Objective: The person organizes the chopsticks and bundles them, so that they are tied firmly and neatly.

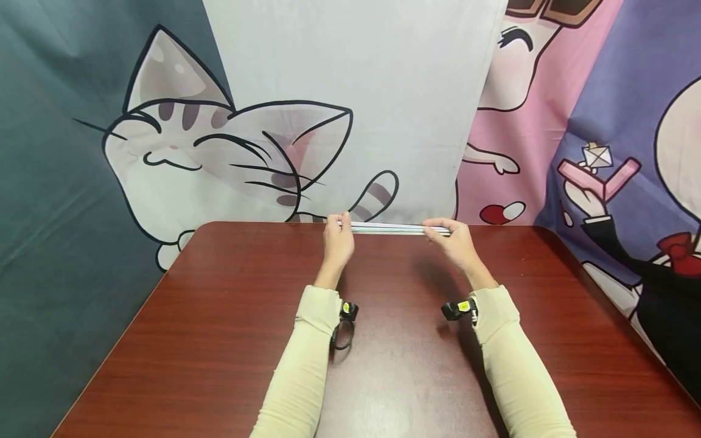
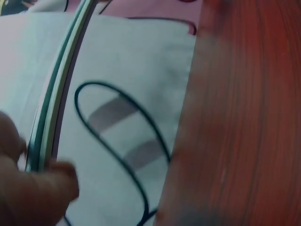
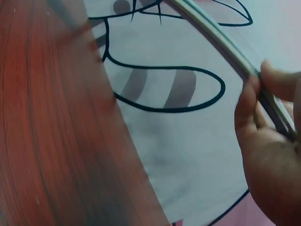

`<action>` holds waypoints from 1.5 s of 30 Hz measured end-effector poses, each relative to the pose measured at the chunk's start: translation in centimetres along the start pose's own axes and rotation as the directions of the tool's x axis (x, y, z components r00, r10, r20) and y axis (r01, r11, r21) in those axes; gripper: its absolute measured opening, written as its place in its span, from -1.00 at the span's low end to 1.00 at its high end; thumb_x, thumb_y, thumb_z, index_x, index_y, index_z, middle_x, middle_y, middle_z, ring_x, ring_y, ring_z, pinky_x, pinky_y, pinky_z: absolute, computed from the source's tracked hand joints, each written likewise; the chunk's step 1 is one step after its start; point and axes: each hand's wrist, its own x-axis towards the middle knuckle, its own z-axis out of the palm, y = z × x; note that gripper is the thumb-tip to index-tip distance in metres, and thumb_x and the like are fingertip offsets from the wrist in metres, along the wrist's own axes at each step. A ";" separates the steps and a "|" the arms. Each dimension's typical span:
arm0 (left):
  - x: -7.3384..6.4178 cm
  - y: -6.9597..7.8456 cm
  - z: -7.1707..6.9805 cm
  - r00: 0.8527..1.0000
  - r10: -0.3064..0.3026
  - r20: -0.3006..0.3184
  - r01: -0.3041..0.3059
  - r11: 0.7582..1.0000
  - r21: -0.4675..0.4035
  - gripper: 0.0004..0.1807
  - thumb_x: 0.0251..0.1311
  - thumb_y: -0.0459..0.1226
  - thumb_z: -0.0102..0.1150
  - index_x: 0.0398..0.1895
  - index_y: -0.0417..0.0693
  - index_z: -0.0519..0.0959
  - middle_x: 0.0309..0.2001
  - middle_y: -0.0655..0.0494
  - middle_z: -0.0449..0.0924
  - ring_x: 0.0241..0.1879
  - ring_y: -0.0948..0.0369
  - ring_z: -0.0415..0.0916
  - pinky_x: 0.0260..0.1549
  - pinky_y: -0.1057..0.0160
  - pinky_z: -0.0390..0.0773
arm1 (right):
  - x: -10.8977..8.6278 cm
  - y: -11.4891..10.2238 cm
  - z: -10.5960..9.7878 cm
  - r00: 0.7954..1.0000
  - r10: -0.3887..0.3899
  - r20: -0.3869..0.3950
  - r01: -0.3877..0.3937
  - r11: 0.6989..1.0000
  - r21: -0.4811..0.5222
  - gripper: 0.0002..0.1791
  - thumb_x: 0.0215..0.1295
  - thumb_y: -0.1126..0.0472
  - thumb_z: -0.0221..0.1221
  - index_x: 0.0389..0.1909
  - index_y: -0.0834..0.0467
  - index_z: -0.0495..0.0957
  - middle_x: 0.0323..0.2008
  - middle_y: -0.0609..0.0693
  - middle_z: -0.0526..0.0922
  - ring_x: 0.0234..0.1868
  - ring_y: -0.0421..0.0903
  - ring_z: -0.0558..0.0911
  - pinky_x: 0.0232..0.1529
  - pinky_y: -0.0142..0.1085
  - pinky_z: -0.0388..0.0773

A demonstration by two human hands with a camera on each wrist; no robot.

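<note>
In the head view, a long, thin, straight bundle (image 1: pixel 387 229) of pale, silvery stick-like strips lies level across the space between two hands, over the table's far edge. The left hand (image 1: pixel 338 240) pinches its left end between thumb and fingers. Near the right end, the right hand (image 1: pixel 456 243) pinches it the same way. Teal, cream and dark lengthwise stripes show on the bundle (image 2: pixel 59 89) in the left wrist view. The right wrist view shows thumb and fingers of the right hand (image 3: pixel 268 146) closed about the bundle (image 3: pixel 214 37); its exact kind I cannot tell.
A reddish-brown wooden table (image 1: pixel 394 340) stretches below both arms. Behind it hangs a cloth backdrop (image 1: pixel 350 61) with a cartoon cat and other figures. Small black cameras sit on the left wrist (image 1: pixel 348 311) and right wrist (image 1: pixel 459 309).
</note>
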 end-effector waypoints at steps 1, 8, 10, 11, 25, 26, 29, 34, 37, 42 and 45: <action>0.0 0.1 0.2 1.000 -0.008 -0.008 0.007 1.000 -0.003 -0.66 0.51 -0.11 -0.14 -0.07 -0.26 0.41 -0.11 -0.24 0.52 0.00 -0.11 0.46 0.08 -0.03 0.38 | -0.2 -0.4 0.1 1.000 0.004 -0.003 -0.004 1.000 -0.013 -0.72 0.25 0.46 0.23 -0.08 0.60 0.55 -0.43 -0.18 0.67 -0.48 -0.31 0.61 -0.38 -0.50 0.56; -0.1 0.5 0.6 0.997 -0.049 -0.060 0.047 0.998 -0.037 -0.70 0.50 -0.15 -0.11 0.04 -0.21 0.40 -0.11 -0.24 0.55 0.02 -0.09 0.47 0.09 -0.03 0.39 | -0.8 -1.7 0.2 1.000 -0.024 0.011 0.025 0.999 -0.022 -0.70 0.23 0.46 0.24 -0.09 0.62 0.55 -0.38 -0.14 0.74 -0.45 -0.33 0.63 -0.35 -0.47 0.58; -0.2 0.5 0.6 0.997 -0.062 -0.047 0.061 0.998 -0.032 -0.70 0.51 -0.16 -0.14 0.04 -0.21 0.39 -0.17 -0.23 0.53 -0.04 -0.09 0.47 0.06 -0.03 0.40 | -0.8 -1.7 0.2 0.999 -0.045 0.023 0.045 0.999 -0.012 -0.70 0.22 0.48 0.24 -0.09 0.62 0.55 -0.32 -0.03 0.77 -0.42 -0.33 0.64 -0.35 -0.47 0.59; -0.2 0.5 0.6 0.997 -0.067 -0.037 0.066 0.998 -0.024 -0.70 0.51 -0.15 -0.15 0.04 -0.21 0.39 -0.19 -0.21 0.53 -0.06 -0.08 0.47 0.05 -0.03 0.41 | -0.8 -1.7 0.1 0.998 -0.053 0.024 0.053 0.999 -0.010 -0.70 0.21 0.48 0.25 -0.09 0.62 0.55 -0.29 0.02 0.77 -0.41 -0.32 0.65 -0.34 -0.46 0.59; 0.4 -0.4 -0.3 0.955 0.269 0.123 -0.290 0.931 0.220 -0.65 0.50 -0.21 -0.20 -0.15 -0.21 0.59 -0.07 -0.14 0.58 0.08 -0.06 0.47 0.11 0.02 0.42 | -1.3 -2.1 -0.1 0.997 -0.034 -0.064 0.030 0.997 -0.067 -0.76 0.16 0.49 0.29 -0.18 0.56 0.62 -0.52 -0.07 0.73 -0.53 -0.29 0.65 -0.44 -0.48 0.57; 0.3 -0.3 -0.5 0.942 0.307 0.134 -0.333 0.900 0.280 -0.64 0.50 -0.19 -0.23 -0.17 -0.18 0.59 -0.08 -0.13 0.57 0.06 -0.06 0.46 0.07 0.02 0.42 | -1.3 -2.1 -0.1 0.997 -0.037 -0.067 0.033 0.998 -0.057 -0.76 0.16 0.49 0.30 -0.17 0.57 0.62 -0.51 -0.10 0.73 -0.53 -0.28 0.65 -0.43 -0.48 0.58; 0.3 -0.1 -0.7 0.894 0.417 0.167 -0.443 0.756 0.483 -0.55 0.51 -0.09 -0.33 -0.14 -0.10 0.60 -0.04 -0.08 0.56 0.02 -0.05 0.41 -0.05 0.02 0.42 | -1.2 -2.2 -0.2 0.996 -0.050 -0.080 0.048 0.998 -0.030 -0.74 0.16 0.48 0.31 -0.16 0.57 0.62 -0.49 -0.18 0.73 -0.53 -0.27 0.65 -0.42 -0.48 0.59; -0.4 0.8 -0.9 0.848 0.479 0.226 -0.487 0.538 0.688 -0.45 0.34 0.14 -0.22 -0.03 -0.01 0.61 0.04 0.03 0.54 0.09 0.04 0.39 -0.06 0.04 0.35 | -1.2 -2.6 -0.3 0.995 -0.056 -0.085 0.057 0.998 0.004 -0.73 0.15 0.51 0.29 -0.16 0.61 0.59 -0.43 -0.19 0.75 -0.54 -0.24 0.65 -0.41 -0.46 0.60; -1.1 1.5 -0.7 0.810 0.500 0.305 -0.532 0.410 0.741 -0.45 0.21 0.18 -0.04 0.00 -0.02 0.57 0.02 0.05 0.54 0.13 0.08 0.39 0.03 0.07 0.32 | -1.2 -2.9 -0.1 0.996 -0.054 -0.071 0.056 0.998 0.025 -0.73 0.16 0.53 0.27 -0.15 0.63 0.57 -0.41 -0.21 0.75 -0.53 -0.23 0.66 -0.40 -0.43 0.62; -2.0 2.2 -0.3 0.720 0.581 0.379 -0.591 0.229 0.773 -0.56 0.16 0.01 0.21 0.02 -0.04 0.54 -0.05 0.06 0.58 0.13 0.10 0.42 0.07 0.13 0.35 | -1.1 -3.4 0.1 0.996 -0.065 -0.060 0.067 0.997 0.033 -0.74 0.16 0.54 0.26 -0.15 0.65 0.56 -0.40 -0.22 0.75 -0.52 -0.25 0.66 -0.38 -0.42 0.62; -1.9 2.0 -0.1 0.698 0.615 0.367 -0.588 0.200 0.784 -0.55 0.16 0.04 0.26 -0.01 -0.04 0.54 -0.06 0.07 0.57 0.12 0.10 0.42 0.06 0.16 0.36 | -1.2 -3.5 0.1 0.996 -0.067 -0.062 0.069 0.997 0.033 -0.74 0.16 0.55 0.26 -0.15 0.65 0.56 -0.40 -0.22 0.75 -0.52 -0.26 0.66 -0.38 -0.43 0.62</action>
